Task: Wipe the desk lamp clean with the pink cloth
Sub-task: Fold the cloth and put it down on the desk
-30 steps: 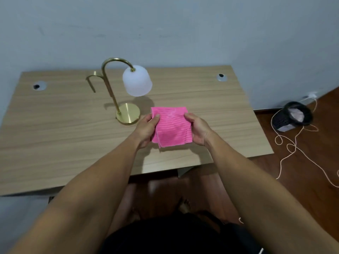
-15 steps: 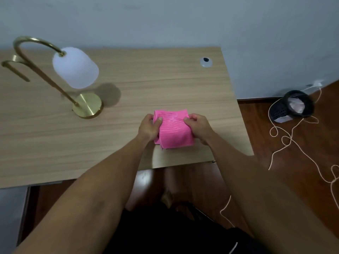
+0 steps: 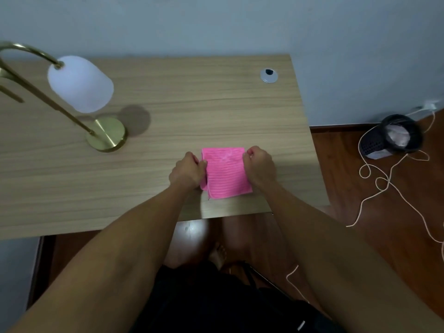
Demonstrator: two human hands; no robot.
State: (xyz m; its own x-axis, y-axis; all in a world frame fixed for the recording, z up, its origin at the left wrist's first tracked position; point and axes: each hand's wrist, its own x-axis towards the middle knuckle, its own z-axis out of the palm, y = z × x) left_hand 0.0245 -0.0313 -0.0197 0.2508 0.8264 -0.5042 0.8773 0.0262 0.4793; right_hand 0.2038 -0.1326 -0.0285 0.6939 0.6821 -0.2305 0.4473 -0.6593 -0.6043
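Note:
A folded pink cloth [image 3: 227,171] is held over the wooden desk [image 3: 192,111] near its front right corner. My left hand [image 3: 187,170] grips its left edge and my right hand [image 3: 259,165] grips its right edge, both with fingers closed on the fabric. The desk lamp stands at the left: a round brass base [image 3: 108,134], a slanted brass stem that curves over the top, and a frosted white shade [image 3: 80,84] hanging from the arc. Part of the lamp's stem runs out of view at the left. Both hands are well to the right of the lamp.
A grey cable grommet [image 3: 269,75] sits in the desk's far right corner. On the wooden floor at the right lies a black bin [image 3: 394,138] on its side, with a loose pale cord [image 3: 384,188] trailing across the floor. A pale wall backs the desk.
The view has shifted right, so the lamp now sits at the left edge. The cloth came down toward the desk's front right, and both hands have closed more tightly on its side edges.

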